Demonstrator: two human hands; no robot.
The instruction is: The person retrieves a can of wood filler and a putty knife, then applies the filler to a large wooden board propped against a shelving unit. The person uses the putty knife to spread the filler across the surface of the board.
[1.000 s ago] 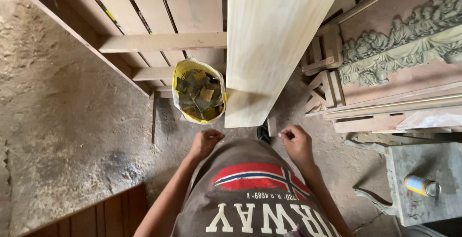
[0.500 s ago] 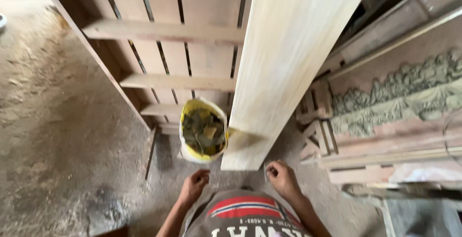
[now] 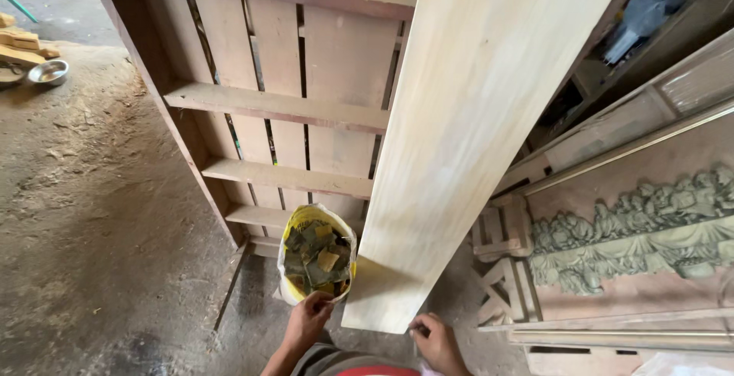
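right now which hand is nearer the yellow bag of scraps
Left. The left hand touches the near rim of the yellow bag. The right hand is off to the side, at the bottom edge of the pale board.

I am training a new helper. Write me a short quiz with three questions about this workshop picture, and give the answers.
1. True or false: the left hand is at the rim of the yellow sack of wood scraps.
2. Which thing is the right hand nearest to? A) metal bowl B) pale plank C) carved panel
3. Fill in: the pale plank leans against a wooden ______ with shelves.

Key: 1 true; 2 B; 3 frame. The metal bowl lies far off on the floor; the carved panel stands to the right.
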